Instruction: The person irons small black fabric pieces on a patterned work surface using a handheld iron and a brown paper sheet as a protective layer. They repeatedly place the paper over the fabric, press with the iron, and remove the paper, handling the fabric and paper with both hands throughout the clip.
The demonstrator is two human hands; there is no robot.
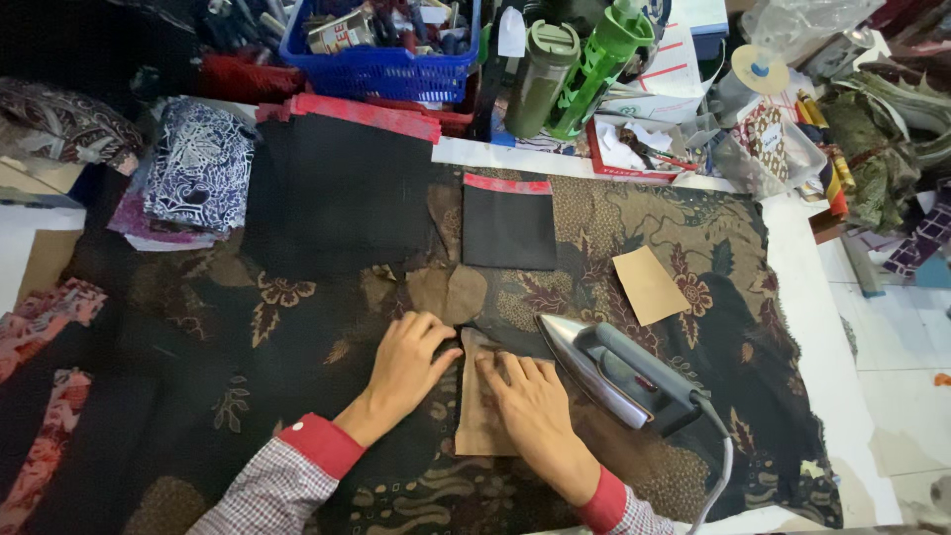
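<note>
Left hand (404, 365) flat on dark batik cloth (297, 327), fingers released, tips touching left edge of brown paper piece (479, 416). Right hand (535, 406) pressing flat on same paper piece, fingers stretched, grasping nothing. Paper piece lies on cloth, middle of surface. Electric iron (614, 372) just beside right hand, resting on cloth. Black fabric piece (509, 228) with red edge farther up. Second brown paper (649, 285) at right.

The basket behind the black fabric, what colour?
Blue basket, clearest in the head view.
</note>
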